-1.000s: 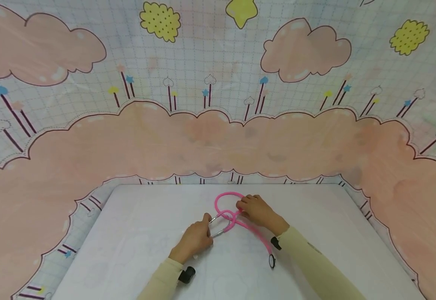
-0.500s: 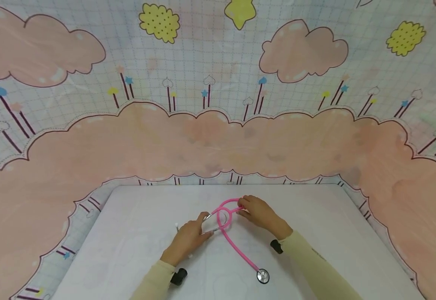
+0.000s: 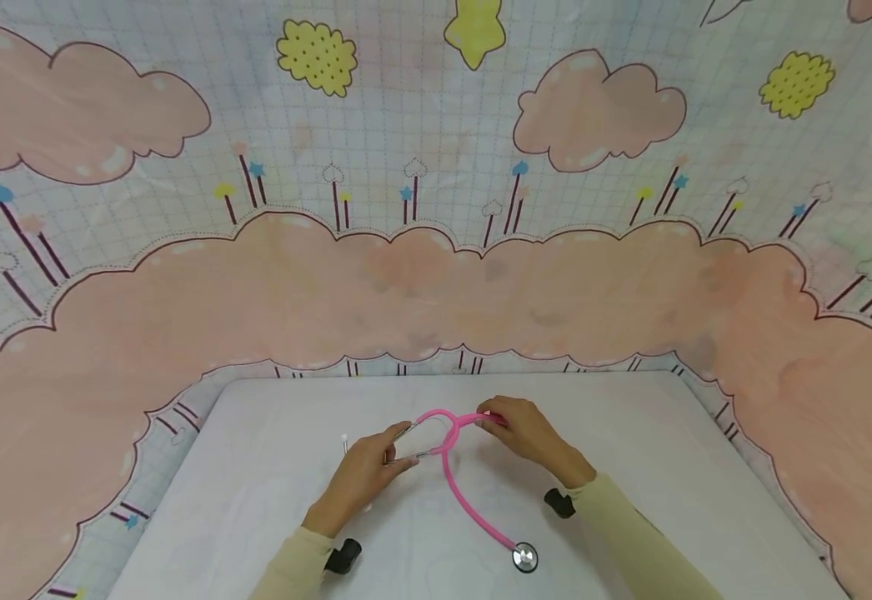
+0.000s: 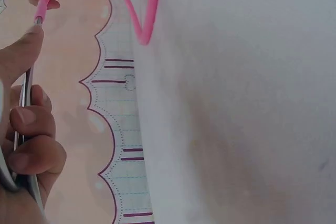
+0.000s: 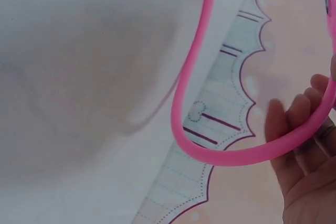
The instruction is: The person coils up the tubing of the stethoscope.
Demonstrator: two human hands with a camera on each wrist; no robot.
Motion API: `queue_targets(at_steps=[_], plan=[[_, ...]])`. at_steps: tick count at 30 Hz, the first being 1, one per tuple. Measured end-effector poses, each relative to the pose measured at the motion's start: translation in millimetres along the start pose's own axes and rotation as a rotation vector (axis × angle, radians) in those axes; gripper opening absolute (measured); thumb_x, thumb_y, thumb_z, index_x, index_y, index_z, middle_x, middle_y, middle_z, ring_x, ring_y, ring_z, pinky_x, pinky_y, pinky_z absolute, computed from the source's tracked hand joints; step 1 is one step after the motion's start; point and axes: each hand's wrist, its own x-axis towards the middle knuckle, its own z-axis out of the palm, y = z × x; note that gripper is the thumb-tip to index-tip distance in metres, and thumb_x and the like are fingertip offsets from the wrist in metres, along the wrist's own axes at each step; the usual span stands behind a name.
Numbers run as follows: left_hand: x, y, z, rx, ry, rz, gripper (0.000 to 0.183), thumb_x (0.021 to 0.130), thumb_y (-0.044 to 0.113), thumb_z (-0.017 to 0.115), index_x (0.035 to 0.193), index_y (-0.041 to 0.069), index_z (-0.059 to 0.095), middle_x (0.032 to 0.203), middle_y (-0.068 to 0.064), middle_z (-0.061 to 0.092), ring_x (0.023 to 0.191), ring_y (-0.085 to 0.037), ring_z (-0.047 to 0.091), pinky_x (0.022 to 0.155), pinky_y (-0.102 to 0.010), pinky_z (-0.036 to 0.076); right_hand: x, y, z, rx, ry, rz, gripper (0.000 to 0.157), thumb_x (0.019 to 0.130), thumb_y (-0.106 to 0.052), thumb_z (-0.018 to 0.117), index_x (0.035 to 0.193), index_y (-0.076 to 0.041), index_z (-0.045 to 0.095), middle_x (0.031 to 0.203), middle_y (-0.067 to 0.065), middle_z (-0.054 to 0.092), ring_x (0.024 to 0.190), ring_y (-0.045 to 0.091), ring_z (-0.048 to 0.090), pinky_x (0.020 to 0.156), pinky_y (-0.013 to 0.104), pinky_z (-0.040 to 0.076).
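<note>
A pink stethoscope (image 3: pixel 469 508) stretches between the two hands above the white table. My left hand (image 3: pixel 361 468) holds its metal ear tubes (image 4: pixel 27 83), with the curled fingers showing around the metal in the left wrist view. A pale ear tip (image 3: pixel 344 437) sticks out behind that hand. My right hand (image 3: pixel 529 432) grips the pink tubing on the right, where the tube bends back; the right wrist view shows the tubing (image 5: pixel 236 156) running across its fingers. From there the tube curves down toward the round silver chest piece (image 3: pixel 524 557), which has a black rim.
The white tabletop (image 3: pixel 256 433) lies under both hands. Behind it and along its sides hangs a cloth (image 3: pixel 376 292) printed with clouds and stars. A black wrist camera (image 3: pixel 343 557) sits at the left sleeve, another (image 3: pixel 559 503) at the right.
My left hand has moved left with the ear tubes, and the hands are farther apart. The far loop of tubing has disappeared. The chest piece has shifted slightly left and nearer, its round face now showing.
</note>
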Motion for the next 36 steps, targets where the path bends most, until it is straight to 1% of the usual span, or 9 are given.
queue_targets(at_steps=[6,10,16,21,24,26,28,31,36], plan=[[-0.5,1.4,-4.2,-0.054,0.042,0.038,0.058,0.083,0.031,0.078,0.135,0.014,0.059,0.067,0.012,0.046,0.061,-0.002,0.040,0.058,-0.018,0.038,-0.7,-0.3,-3.1,0.012,0.035,0.026,0.017,0.091,-0.025,0.070,0.104,-0.015,0.072,0.080,-0.008,0.064,0.070,0.007,0.049,0.066,0.021,0.046],[-0.1,2.5,-4.5,-0.077,0.054,0.055,0.058,0.083,0.031,0.078,0.135,0.013,0.059,0.066,0.013,0.047,0.060,-0.001,0.040,0.058,-0.018,0.038,-3.9,-2.7,-2.6,0.014,0.061,0.022,0.014,0.094,-0.024,0.066,0.103,-0.014,0.072,0.083,-0.007,0.067,0.074,0.007,0.054,0.071,0.024,0.050],[1.1,2.4,-7.8,-0.062,0.068,0.052,0.058,0.082,0.030,0.080,0.133,0.013,0.061,0.066,0.013,0.047,0.059,-0.002,0.039,0.056,-0.018,0.038,-9.0,-12.8,-8.8,0.063,0.040,0.037,0.020,0.098,-0.022,0.060,0.111,-0.010,0.070,0.086,-0.006,0.067,0.075,0.006,0.053,0.070,0.023,0.050],[1.0,3.6,-9.6,-0.086,0.093,0.063,0.057,0.080,0.027,0.081,0.133,0.014,0.062,0.066,0.012,0.047,0.060,-0.002,0.039,0.055,-0.018,0.037,-16.7,-15.8,-18.5,0.057,0.073,0.070,0.028,0.096,-0.023,0.064,0.122,-0.015,0.068,0.075,-0.010,0.055,0.066,0.005,0.046,0.060,0.020,0.042],[0.0,6.0,-11.4,-0.110,0.100,0.084,0.059,0.080,0.026,0.081,0.134,0.015,0.061,0.067,0.013,0.047,0.061,-0.002,0.040,0.055,-0.017,0.038,-18.2,-13.5,-18.9,0.018,0.132,0.120,0.026,0.094,-0.025,0.067,0.119,-0.017,0.067,0.066,-0.010,0.044,0.061,0.004,0.039,0.056,0.020,0.036],[0.4,9.2,-12.1,-0.121,0.105,0.093,0.060,0.080,0.026,0.081,0.135,0.016,0.060,0.067,0.013,0.047,0.061,-0.002,0.041,0.055,-0.018,0.038,-18.9,-12.6,-19.2,0.010,0.167,0.133,0.022,0.094,-0.025,0.067,0.114,-0.015,0.067,0.065,-0.009,0.042,0.060,0.004,0.037,0.056,0.020,0.035],[0.5,11.8,-13.2,-0.123,0.113,0.091,0.060,0.080,0.027,0.081,0.135,0.016,0.060,0.067,0.013,0.047,0.061,-0.003,0.041,0.055,-0.018,0.039,-19.6,-14.4,-19.9,0.020,0.190,0.118,0.018,0.095,-0.024,0.066,0.109,-0.013,0.066,0.068,-0.009,0.046,0.061,0.004,0.039,0.057,0.020,0.036],[1.1,12.6,-13.7,-0.113,0.111,0.075,0.059,0.081,0.028,0.081,0.135,0.016,0.060,0.066,0.013,0.047,0.060,-0.003,0.040,0.055,-0.018,0.038,-22.2,-18.6,-22.5,0.040,0.220,0.048,0.015,0.094,-0.017,0.067,0.107,-0.011,0.067,0.073,-0.009,0.052,0.064,0.004,0.043,0.058,0.019,0.040],[-0.4,10.2,-13.7,-0.059,0.052,0.059,0.058,0.082,0.032,0.079,0.135,0.017,0.061,0.065,0.014,0.046,0.058,-0.001,0.038,0.054,-0.018,0.037,-28.3,-23.0,-30.2,0.066,0.238,-0.098,0.021,0.089,-0.008,0.071,0.109,-0.011,0.071,0.078,-0.008,0.057,0.068,0.002,0.046,0.057,0.016,0.043]])
